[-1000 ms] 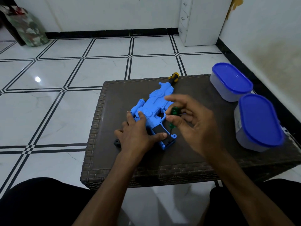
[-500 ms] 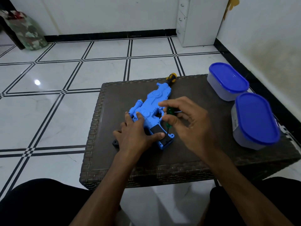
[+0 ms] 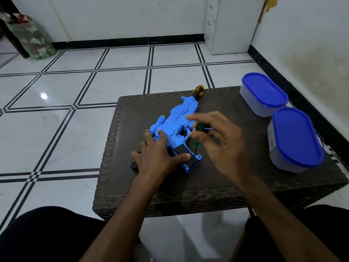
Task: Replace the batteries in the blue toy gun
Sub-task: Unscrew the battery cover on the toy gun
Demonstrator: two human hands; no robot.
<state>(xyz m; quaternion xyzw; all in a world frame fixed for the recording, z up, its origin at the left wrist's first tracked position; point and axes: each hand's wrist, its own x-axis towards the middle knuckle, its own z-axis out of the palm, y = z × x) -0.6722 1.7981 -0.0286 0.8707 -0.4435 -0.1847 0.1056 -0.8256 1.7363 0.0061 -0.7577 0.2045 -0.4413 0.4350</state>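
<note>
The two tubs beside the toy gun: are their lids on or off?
On. Both tubs, the far one and the near one, have blue lids seated flat over their rims; their contents cannot be told.

Dim, bluish indoor light — one small bright glare spot on the glossy floor. The right hand is motion-blurred. Wide-angle distortion bends tile lines and walls near the edges — shadows stay soft.
</note>
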